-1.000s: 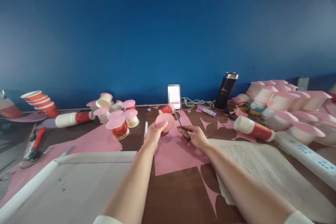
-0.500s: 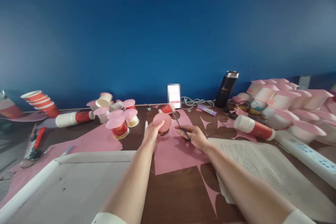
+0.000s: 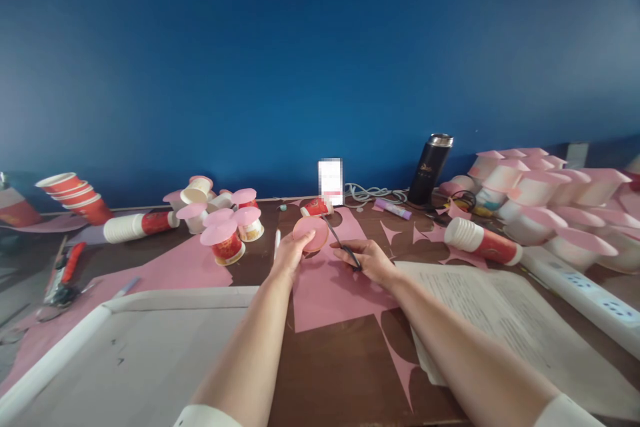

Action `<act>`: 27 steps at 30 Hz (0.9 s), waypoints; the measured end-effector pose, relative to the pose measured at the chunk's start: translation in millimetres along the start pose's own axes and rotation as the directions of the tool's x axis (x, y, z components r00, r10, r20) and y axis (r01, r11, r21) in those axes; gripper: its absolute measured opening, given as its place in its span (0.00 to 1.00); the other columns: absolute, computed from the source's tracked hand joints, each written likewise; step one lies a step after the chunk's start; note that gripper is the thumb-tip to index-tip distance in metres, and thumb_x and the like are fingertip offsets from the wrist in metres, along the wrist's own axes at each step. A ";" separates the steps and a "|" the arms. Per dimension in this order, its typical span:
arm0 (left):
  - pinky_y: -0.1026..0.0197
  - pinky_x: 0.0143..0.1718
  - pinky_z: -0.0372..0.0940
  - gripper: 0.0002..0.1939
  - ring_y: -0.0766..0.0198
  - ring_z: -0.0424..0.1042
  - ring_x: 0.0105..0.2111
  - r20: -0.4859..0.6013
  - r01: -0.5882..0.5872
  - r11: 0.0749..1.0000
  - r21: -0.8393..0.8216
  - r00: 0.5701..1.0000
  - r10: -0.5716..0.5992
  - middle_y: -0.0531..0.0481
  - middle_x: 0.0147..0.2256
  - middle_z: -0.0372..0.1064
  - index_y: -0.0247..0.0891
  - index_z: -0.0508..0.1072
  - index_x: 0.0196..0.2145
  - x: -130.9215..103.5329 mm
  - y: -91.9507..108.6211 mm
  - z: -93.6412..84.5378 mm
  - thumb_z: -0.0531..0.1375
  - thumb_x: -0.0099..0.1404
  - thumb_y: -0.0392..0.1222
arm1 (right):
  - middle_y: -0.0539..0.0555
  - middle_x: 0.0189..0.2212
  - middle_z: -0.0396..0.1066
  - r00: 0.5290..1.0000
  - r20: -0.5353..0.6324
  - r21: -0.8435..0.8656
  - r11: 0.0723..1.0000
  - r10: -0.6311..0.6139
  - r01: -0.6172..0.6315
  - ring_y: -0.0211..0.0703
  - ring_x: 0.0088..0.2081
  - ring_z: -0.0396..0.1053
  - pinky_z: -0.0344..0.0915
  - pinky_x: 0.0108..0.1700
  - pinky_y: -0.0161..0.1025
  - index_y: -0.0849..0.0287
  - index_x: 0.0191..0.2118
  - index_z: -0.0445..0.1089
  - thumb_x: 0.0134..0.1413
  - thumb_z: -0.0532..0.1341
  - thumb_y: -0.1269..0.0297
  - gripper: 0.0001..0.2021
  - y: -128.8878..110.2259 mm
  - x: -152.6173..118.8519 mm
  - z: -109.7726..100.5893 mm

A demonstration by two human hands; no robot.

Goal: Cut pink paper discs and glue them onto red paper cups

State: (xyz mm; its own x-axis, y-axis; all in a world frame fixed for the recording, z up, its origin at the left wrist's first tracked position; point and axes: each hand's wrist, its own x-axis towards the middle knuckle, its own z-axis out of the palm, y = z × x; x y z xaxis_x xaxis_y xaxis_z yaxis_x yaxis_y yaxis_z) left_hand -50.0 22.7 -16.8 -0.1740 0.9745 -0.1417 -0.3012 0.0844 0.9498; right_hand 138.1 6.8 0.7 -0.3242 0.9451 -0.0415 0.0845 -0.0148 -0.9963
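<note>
Above the pink paper sheet point(image 3: 330, 287), my left hand point(image 3: 287, 257) pinches a round pink paper disc point(image 3: 311, 233) by its rim; right hand point(image 3: 367, 259) grips black-handled scissors point(image 3: 344, 245). Light, flimsy, easily creased, I judge.

Bare pink paper point(image 3: 330, 293) lay open before hands. Capped cups point(image 3: 227, 223) crowded left; cup stack point(image 3: 483, 245), open book point(image 3: 505, 320), power strip point(image 3: 580, 287) blocked right. Flask point(image 3: 430, 170), cables point(image 3: 370, 195) lined wall.

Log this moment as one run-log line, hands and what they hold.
left hand: holds pink disc | right hand: holds scissors, tips by disc | under: pink paper sheet
</note>
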 end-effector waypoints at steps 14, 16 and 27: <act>0.57 0.32 0.69 0.25 0.54 0.75 0.31 -0.011 -0.027 0.998 0.064 1.000 0.028 0.42 0.32 0.77 0.32 0.77 0.39 -2.0 -1.7 1.6 0.71 0.45 0.51 | 0.46 0.16 0.61 1.000 -0.011 -0.037 0.999 0.003 -0.003 0.31 0.19 0.57 0.54 0.22 0.33 0.65 0.44 0.77 0.40 0.69 0.49 0.27 6.9 2.8 -2.4; 0.57 0.32 0.69 0.25 0.54 0.76 0.32 -0.004 -0.034 0.997 0.068 0.999 0.034 0.42 0.32 0.77 0.33 0.78 0.38 -0.1 -2.8 0.1 0.71 0.45 0.51 | 0.46 0.17 0.62 1.000 -0.013 -0.042 0.999 -0.005 0.004 0.32 0.19 0.57 0.54 0.22 0.33 0.64 0.44 0.77 0.41 0.69 0.50 0.26 8.8 3.7 -2.9; 0.58 0.31 0.69 0.24 0.54 0.76 0.31 0.008 -0.042 0.998 0.056 0.999 0.042 0.43 0.29 0.76 0.33 0.78 0.38 1.8 -5.1 -0.7 0.71 0.45 0.51 | 0.46 0.15 0.61 1.000 -0.014 -0.059 0.998 -0.001 0.000 0.32 0.18 0.57 0.53 0.22 0.34 0.66 0.44 0.77 0.41 0.68 0.48 0.28 4.6 2.1 -1.3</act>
State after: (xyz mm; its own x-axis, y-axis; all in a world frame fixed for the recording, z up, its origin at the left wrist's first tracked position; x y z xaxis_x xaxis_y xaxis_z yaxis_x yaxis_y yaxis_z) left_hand -49.4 23.9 -22.1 -0.1789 0.9788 -0.0995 -0.2410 0.0544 0.9690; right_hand 139.0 9.1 -3.9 -0.3115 0.9494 -0.0395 0.1403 0.0048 -0.9901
